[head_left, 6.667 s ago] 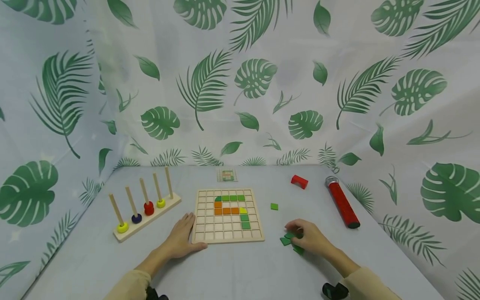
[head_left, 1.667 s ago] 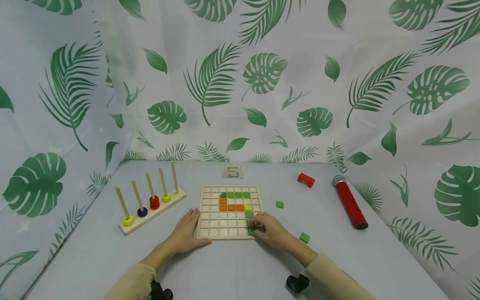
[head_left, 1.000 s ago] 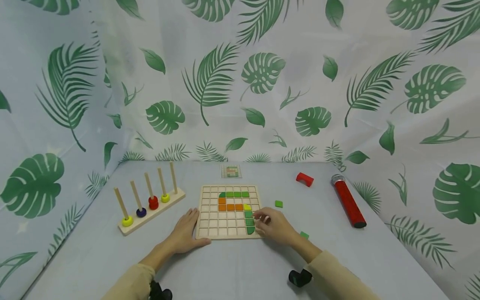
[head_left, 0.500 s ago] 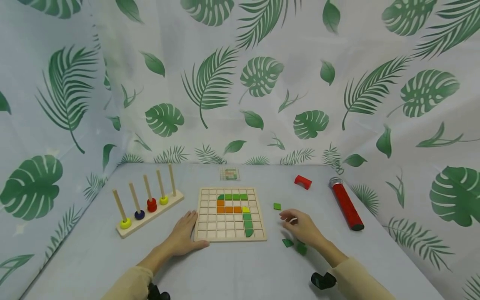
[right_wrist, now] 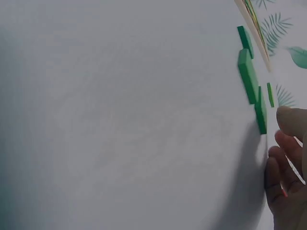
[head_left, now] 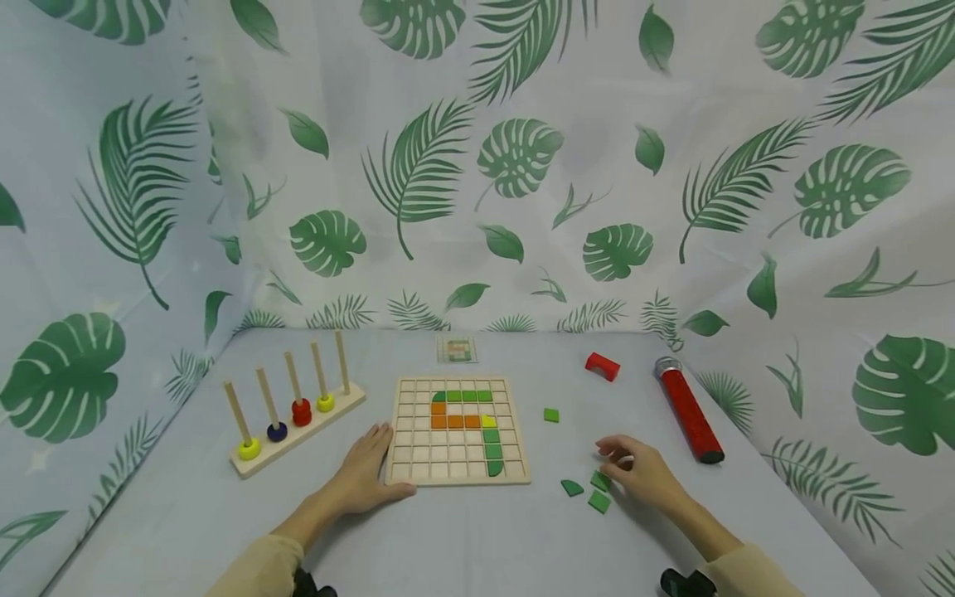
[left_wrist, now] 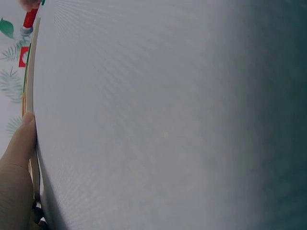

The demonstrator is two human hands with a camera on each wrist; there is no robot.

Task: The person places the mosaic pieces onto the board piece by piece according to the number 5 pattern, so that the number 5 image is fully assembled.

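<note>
A wooden grid board (head_left: 418, 474) lies mid-table, bearing green, orange and yellow tiles; a round-cornered green tile (head_left: 496, 468) ends its right-hand column. My left hand (head_left: 361, 475) rests against the board's left edge, its thumb (left_wrist: 24, 139) along the near edge. To the right of the board, my right hand (head_left: 640, 474) hovers with loosely bent fingers and no tile seen between them. Beside its fingertips lie a green square tile (head_left: 600, 480), another green square tile (head_left: 599, 502) and a quarter-round green tile (head_left: 572, 487). In the right wrist view these tiles (right_wrist: 247, 76) stand apart from the thumb.
A lighter green tile (head_left: 551, 414) sits right of the board. Farther off are a red arch block (head_left: 603, 366), a red tube with a silver end (head_left: 688, 410) and a small pattern card (head_left: 457, 350). A peg stand (head_left: 298, 431) with coloured rings stands left.
My right hand set the round-cornered green tile at the end of the column, let go, and moved right to the loose tiles. My left hand has stayed at the board.
</note>
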